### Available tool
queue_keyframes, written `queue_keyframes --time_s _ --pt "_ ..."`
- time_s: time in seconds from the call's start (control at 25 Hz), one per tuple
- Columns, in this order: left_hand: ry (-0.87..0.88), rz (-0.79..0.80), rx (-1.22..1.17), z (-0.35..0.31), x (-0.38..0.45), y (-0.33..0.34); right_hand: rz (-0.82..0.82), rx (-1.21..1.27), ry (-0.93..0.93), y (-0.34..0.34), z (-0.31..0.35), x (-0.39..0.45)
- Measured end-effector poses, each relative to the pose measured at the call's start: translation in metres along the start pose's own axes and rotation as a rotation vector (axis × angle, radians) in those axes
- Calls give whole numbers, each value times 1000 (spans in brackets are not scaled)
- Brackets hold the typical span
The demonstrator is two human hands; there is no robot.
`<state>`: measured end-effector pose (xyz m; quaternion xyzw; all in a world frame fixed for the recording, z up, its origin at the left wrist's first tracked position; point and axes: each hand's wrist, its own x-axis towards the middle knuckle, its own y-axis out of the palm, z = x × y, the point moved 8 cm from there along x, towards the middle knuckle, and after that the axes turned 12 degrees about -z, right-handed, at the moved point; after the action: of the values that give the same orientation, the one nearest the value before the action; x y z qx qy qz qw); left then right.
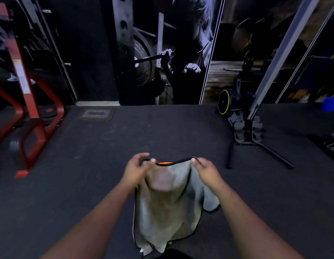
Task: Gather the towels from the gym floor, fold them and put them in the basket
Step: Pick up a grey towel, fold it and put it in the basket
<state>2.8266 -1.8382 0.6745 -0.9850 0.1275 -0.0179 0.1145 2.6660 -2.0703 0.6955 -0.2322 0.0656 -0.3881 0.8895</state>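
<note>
You hold a grey towel (pixel 168 208) with black edging up in front of you, above the dark gym floor (pixel 87 174). Your left hand (pixel 136 170) pinches one end of its top edge and your right hand (pixel 207 171) pinches the other, so the cloth hangs down between your forearms. A red machine frame (pixel 31 116) stands at your left, a rowing machine (pixel 242 116) at your right.

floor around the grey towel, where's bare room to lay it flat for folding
The widest bare patch of dark floor lies ahead of the hands, between the red frame on the left and the rowing machine on the right. More bare floor sits left of the left hand. It is crowded at right by the rower's black legs. The grey towel hangs from both hands.
</note>
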Motion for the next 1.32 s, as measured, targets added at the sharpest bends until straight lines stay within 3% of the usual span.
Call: queue_keyframes --time_s 0.12,0.16,0.24,0.4,0.48,0.6,0.76,0.84,1.0,1.08,1.2,1.32 --pt "220 457 387 -11 -29 59 277 168 -130 37 40 -19" --pt "321 499 510 -17 -34 67 335 198 -152 43 49 -22" --pt "402 416 596 -29 -28 66 365 141 -201 35 55 -20" --pt "249 263 525 -14 7 25 380 -562 -322 4 9 -15" --pt "230 219 585 -5 18 10 380 -519 -247 -2 -20 -21" --pt "222 214 636 7 21 13 250 -147 -85 -5 -28 -35" --pt "0 67 226 24 21 18 27 206 74 -9 -8 -38" --pt "-189 -5 11 42 17 22 53 359 141 0 4 -37" --pt "-301 106 -334 41 -1 40 242 397 192 24 11 -41" --pt "-306 89 -420 32 -11 40 256 199 48 27 14 -39" --pt "-270 109 -463 13 -22 42 33 -228 -367 25 34 -30" --pt "-233 264 -474 5 -32 54 -95 -269 -549 30 51 -28"
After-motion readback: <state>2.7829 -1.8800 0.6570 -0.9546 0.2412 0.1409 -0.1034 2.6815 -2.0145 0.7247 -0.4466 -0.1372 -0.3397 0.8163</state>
